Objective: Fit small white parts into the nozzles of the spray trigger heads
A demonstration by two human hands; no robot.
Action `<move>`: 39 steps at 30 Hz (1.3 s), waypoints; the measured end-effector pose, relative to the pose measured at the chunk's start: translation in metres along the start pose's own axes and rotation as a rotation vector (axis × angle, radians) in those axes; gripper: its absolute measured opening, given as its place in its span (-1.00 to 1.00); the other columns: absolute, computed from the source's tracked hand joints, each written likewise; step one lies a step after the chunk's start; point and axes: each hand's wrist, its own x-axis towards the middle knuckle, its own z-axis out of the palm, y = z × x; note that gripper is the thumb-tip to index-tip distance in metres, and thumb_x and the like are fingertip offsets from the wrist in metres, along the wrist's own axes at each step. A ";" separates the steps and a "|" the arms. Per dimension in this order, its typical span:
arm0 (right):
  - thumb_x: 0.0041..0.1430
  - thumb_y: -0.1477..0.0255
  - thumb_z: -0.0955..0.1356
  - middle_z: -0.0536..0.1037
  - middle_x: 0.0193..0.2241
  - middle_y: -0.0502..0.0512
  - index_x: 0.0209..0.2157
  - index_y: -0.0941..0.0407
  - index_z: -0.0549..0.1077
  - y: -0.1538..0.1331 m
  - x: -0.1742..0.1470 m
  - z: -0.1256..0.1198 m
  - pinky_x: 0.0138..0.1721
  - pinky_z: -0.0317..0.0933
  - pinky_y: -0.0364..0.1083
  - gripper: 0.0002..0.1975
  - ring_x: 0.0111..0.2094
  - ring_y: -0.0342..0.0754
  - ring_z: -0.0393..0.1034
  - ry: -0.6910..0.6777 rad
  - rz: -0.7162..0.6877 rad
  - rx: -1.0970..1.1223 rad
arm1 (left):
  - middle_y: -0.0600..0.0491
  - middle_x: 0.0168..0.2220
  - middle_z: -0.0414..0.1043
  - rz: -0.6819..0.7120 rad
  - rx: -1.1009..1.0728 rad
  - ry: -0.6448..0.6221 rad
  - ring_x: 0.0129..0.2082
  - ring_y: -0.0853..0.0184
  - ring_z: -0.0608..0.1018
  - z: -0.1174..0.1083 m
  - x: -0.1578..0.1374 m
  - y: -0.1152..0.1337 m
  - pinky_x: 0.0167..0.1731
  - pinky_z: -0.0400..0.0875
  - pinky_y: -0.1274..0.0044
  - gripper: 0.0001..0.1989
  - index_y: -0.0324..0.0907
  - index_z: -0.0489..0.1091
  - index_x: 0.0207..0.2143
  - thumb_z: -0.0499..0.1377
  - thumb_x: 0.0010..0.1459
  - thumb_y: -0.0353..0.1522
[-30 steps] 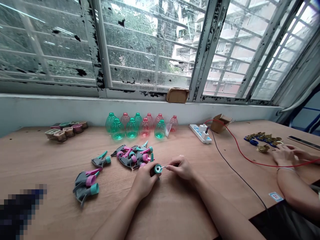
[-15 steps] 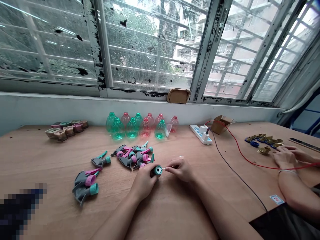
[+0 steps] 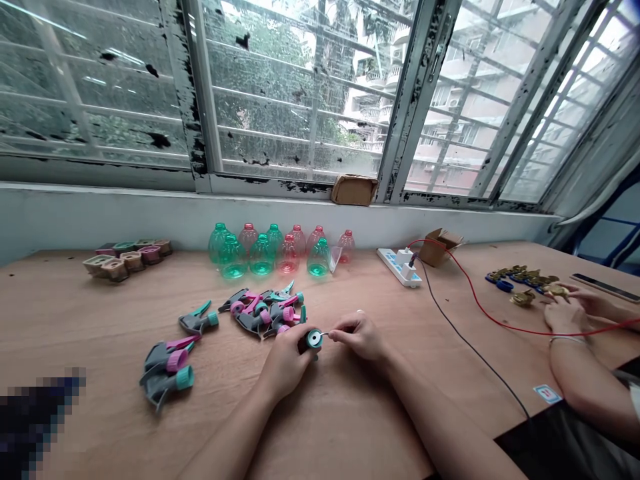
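Note:
My left hand (image 3: 286, 360) is wrapped round a trigger spray head (image 3: 315, 339), its teal collar facing me with a white ring and dark hole inside. Most of its body is hidden by my fingers. A thin, pale stick-like piece (image 3: 325, 334) is pinched in my right hand (image 3: 364, 339), its tip at the collar's right edge; whether it touches cannot be made out. Just beyond my left hand lies a pile of grey, pink and teal spray heads (image 3: 260, 313). Several more spray heads (image 3: 167, 377) lie to the left.
Green and pink clear bottles (image 3: 262, 257) stand by the wall. Small containers (image 3: 127, 260) sit at back left. A power strip (image 3: 400, 268), small carton (image 3: 440, 248) and red cable (image 3: 480, 303) are at right, where another person's hands (image 3: 567, 313) handle brass-coloured parts (image 3: 523, 298).
The collar in my left hand has turned slightly, showing its opening more fully. My right hand keeps the thin piece at its edge. The whole view has shifted a little.

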 end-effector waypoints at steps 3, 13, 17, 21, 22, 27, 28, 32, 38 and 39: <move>0.05 0.22 0.39 0.51 -0.61 0.07 -0.51 0.21 0.57 -0.001 -0.001 0.003 -0.57 0.07 -0.22 -0.68 -0.58 -0.19 0.24 -0.003 0.003 0.015 | 0.09 -0.32 0.52 -0.004 -0.002 -0.006 -0.33 0.33 0.49 0.001 0.000 0.000 -0.30 0.28 0.56 -0.81 -0.15 0.45 -0.27 0.15 0.02 -0.47; 0.05 0.27 0.39 0.57 -0.51 0.09 -0.42 0.18 0.59 -0.001 -0.001 0.011 -0.52 0.15 -0.20 -0.75 -0.53 -0.15 0.32 -0.029 0.004 0.077 | 0.08 -0.29 0.53 0.011 -0.001 -0.015 -0.30 0.31 0.49 0.002 0.000 0.000 -0.27 0.30 0.55 -0.77 -0.13 0.47 -0.25 0.14 0.01 -0.48; 0.04 0.22 0.39 0.54 -0.54 0.09 -0.43 0.20 0.59 0.002 -0.001 0.006 -0.54 0.13 -0.21 -0.70 -0.54 -0.16 0.29 -0.032 0.060 0.097 | 0.08 -0.30 0.53 -0.006 0.010 -0.016 -0.32 0.31 0.49 0.002 0.001 -0.002 -0.29 0.31 0.55 -0.77 -0.14 0.47 -0.25 0.15 -0.01 -0.47; 0.02 0.18 0.38 0.50 -0.60 0.07 -0.45 0.23 0.57 0.009 0.000 -0.022 -0.62 0.03 -0.22 -0.64 -0.62 -0.22 0.19 0.023 0.152 0.087 | 0.06 -0.30 0.53 -0.013 0.045 -0.026 -0.31 0.30 0.49 0.001 0.000 -0.001 -0.29 0.31 0.54 -0.75 -0.14 0.46 -0.25 0.13 -0.02 -0.47; 0.02 0.16 0.37 0.48 -0.61 0.06 -0.43 0.23 0.57 0.011 0.000 -0.032 -0.64 -0.01 -0.22 -0.63 -0.65 -0.23 0.15 0.051 0.190 0.072 | 0.06 -0.30 0.53 -0.011 0.053 -0.028 -0.31 0.30 0.49 0.001 0.000 -0.001 -0.29 0.30 0.53 -0.75 -0.15 0.46 -0.25 0.13 -0.03 -0.48; 0.01 0.12 0.35 0.42 -0.66 0.03 -0.51 0.24 0.56 0.023 -0.003 -0.087 -0.62 -0.08 -0.21 -0.58 -0.65 -0.24 0.08 0.097 0.320 -0.176 | 0.05 -0.30 0.52 0.033 0.059 -0.067 -0.30 0.30 0.48 -0.002 0.000 0.005 -0.27 0.30 0.53 -0.75 -0.16 0.46 -0.30 0.11 -0.06 -0.52; 0.01 0.12 0.35 0.40 -0.67 0.01 -0.54 0.24 0.54 0.025 -0.003 -0.095 -0.62 -0.09 -0.20 -0.57 -0.65 -0.24 0.08 0.084 0.337 -0.235 | 0.05 -0.31 0.52 0.035 0.058 -0.070 -0.30 0.30 0.48 -0.002 0.001 0.005 -0.27 0.31 0.53 -0.75 -0.16 0.47 -0.30 0.11 -0.06 -0.52; 0.00 0.10 0.34 0.43 -0.65 0.03 -0.54 0.24 0.54 0.035 -0.005 -0.111 -0.62 -0.08 -0.19 -0.56 -0.65 -0.23 0.10 0.005 0.412 -0.339 | 0.04 -0.29 0.52 0.031 0.049 -0.056 -0.29 0.29 0.49 -0.001 0.002 0.004 -0.25 0.31 0.52 -0.73 -0.16 0.47 -0.27 0.11 -0.07 -0.52; -0.03 0.12 0.37 0.50 -0.59 0.08 -0.50 0.23 0.56 0.043 -0.003 -0.115 -0.63 -0.01 -0.21 -0.59 -0.63 -0.20 0.21 -0.056 0.478 -0.378 | 0.06 -0.28 0.53 0.041 0.055 -0.061 -0.28 0.29 0.50 -0.001 0.002 0.000 -0.25 0.31 0.54 -0.73 -0.14 0.47 -0.28 0.12 -0.06 -0.52; -0.03 0.13 0.37 0.50 -0.59 0.08 -0.49 0.23 0.56 0.042 -0.003 -0.115 -0.63 0.00 -0.21 -0.60 -0.63 -0.19 0.22 -0.063 0.480 -0.385 | 0.06 -0.28 0.53 0.043 0.057 -0.063 -0.28 0.29 0.50 -0.001 0.002 0.000 -0.26 0.31 0.54 -0.73 -0.14 0.46 -0.28 0.11 -0.06 -0.52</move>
